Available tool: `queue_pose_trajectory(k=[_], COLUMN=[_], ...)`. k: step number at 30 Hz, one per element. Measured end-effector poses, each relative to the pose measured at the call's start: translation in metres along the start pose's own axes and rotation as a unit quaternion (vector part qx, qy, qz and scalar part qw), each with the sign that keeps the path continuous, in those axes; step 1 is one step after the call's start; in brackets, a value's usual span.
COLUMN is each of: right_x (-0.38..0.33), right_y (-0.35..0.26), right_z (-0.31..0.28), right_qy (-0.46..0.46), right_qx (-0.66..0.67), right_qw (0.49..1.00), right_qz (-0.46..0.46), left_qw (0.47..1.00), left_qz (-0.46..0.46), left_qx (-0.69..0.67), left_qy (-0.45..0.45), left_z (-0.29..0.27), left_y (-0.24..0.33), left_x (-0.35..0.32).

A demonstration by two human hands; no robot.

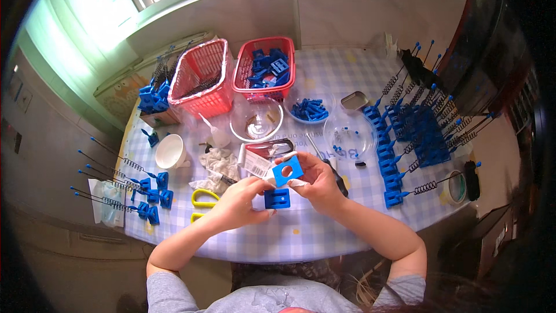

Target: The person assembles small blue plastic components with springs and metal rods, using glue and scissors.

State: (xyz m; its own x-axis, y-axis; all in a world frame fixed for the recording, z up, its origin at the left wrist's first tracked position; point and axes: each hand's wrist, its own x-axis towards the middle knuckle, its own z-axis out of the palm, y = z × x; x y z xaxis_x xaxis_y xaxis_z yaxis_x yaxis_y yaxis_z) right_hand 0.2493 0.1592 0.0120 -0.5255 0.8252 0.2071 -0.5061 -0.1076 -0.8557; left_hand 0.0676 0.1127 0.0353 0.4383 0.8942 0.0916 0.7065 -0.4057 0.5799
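A square blue plastic plate with a round hole (296, 165) is held up in front of me. My right hand (318, 182) is closed on its right side, thumb below and fingers behind. My left hand (246, 202) is curled, its fingertips at the plate's lower left corner and its thumb lower down. White coverings show on some fingertips. Just under the plate is a blue slotted piece (277, 199), close to my left thumb; I cannot tell whether it lies on the table or is touched. Yellow-handled scissors (204, 198) lie beside my left forearm, partly hidden by it.
On the checked tablecloth (341, 229) stand two red baskets (264, 43), a clear bowl (256, 117), a tub of blue pegs (310, 110) and a white cup (171, 151). Blue clips with springy black rods crowd the right (417, 133) and left (147, 194). A dark-handled tool (340, 182) lies behind my right hand.
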Motion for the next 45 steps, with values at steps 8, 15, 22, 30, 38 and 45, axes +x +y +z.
queue_pose_trajectory(k=[8,15,22,30,38,45], right_x=[-0.003,-0.004,-0.005,-0.007,-0.004,-0.002], right_y=[0.007,0.006,0.010,0.014,0.008,0.012], right_z=[0.004,0.007,0.008,0.006,0.004,0.001], right_qy=[-0.015,-0.024,-0.061,-0.083,-0.100,-0.079], right_qx=[0.002,-0.036,-0.025,-0.018,-0.035,-0.067], right_qw=[0.998,0.995,0.996,0.996,0.994,0.994], right_qz=[0.069,0.089,0.059,0.012,-0.015,-0.023], left_qw=[0.938,0.851,0.782,0.729,0.913,0.934], left_qz=[-0.077,-0.094,-0.141,-0.171,-0.031,-0.004], left_qx=[-0.336,-0.516,-0.605,-0.662,-0.391,-0.331], left_qy=[0.034,0.036,0.048,0.028,0.113,0.132], left_z=[-0.006,0.006,0.007,0.013,0.010,0.008], left_y=[-0.008,-0.022,-0.023,-0.032,-0.026,-0.024], left_x=[-0.003,-0.012,-0.014,-0.014,-0.013,-0.014])
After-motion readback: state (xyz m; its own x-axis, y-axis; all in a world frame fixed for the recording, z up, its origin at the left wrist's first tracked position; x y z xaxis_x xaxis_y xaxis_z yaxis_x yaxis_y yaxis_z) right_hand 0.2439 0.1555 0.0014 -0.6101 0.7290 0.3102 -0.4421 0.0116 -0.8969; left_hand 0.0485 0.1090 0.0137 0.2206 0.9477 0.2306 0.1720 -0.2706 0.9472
